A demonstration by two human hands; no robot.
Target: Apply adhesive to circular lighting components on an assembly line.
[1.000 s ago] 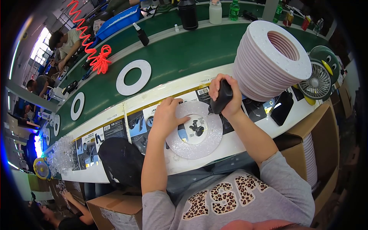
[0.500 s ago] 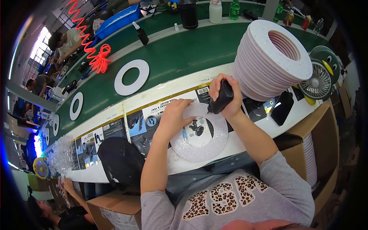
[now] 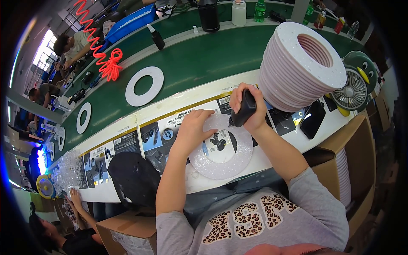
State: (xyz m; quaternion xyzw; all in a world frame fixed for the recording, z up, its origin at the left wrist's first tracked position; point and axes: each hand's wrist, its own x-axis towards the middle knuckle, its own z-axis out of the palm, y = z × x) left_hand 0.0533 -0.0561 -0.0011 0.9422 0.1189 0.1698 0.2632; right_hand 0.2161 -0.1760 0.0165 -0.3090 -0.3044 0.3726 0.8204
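A white speckled ring (image 3: 238,159) lies flat in front of me on printed sheets that cover the bench. My left hand (image 3: 193,131) rests on its left upper part, fingers spread, thumb reaching toward the hole. In my right hand (image 3: 254,112) is a black hand tool (image 3: 245,108) with a thick rounded handle, gripped in a closed fist. The tool's narrow end points down at the ring's upper right part. Whether it touches the ring I cannot tell. Through the ring's hole a printed sheet shows.
Beside my right hand stands a tall stack of white rings (image 3: 297,68). A black phone-like slab (image 3: 313,120) and a small fan (image 3: 352,87) are farther right. Rings (image 3: 144,86) lie on the green conveyor (image 3: 187,63). A black cloth bundle (image 3: 134,178) sits left; a co-worker (image 3: 57,233) is lower left.
My right hand and the black tool have shifted slightly left. The rings on the conveyor have slid a little left. The co-worker's hands at lower left moved; my left hand stays put.
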